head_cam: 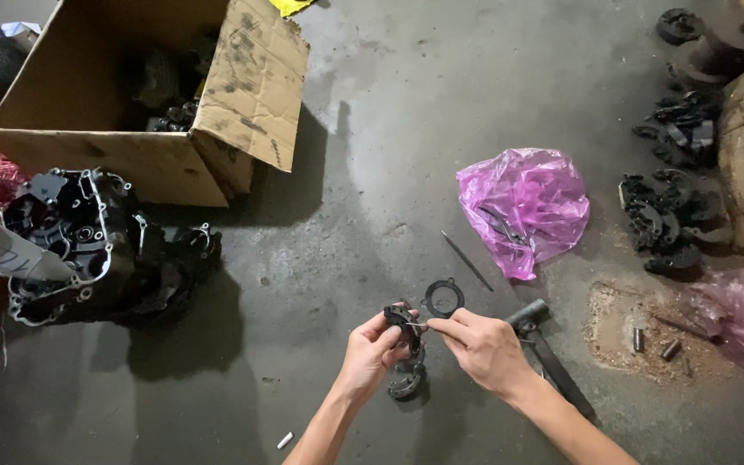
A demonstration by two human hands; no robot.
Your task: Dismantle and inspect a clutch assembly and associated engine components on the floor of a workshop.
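My left hand (370, 349) grips a black curved metal part (401, 319) just above the concrete floor. My right hand (480, 343) pinches a thin metal pin or spring end (418, 325) that meets that part. Right under the hands lie more black curved shoe-like parts (407, 383). A black ring-shaped plate (442, 298) rests on the floor just beyond my fingers. A thin metal rod (468, 261) lies past the ring.
A pink plastic bag (524, 205) lies ahead to the right, another (740, 319) at far right. A dark hammer-like tool (544, 349) lies beside my right wrist. A black engine casing (79, 245) and an open cardboard box (157, 95) sit left. Piles of black parts (669, 215) sit right.
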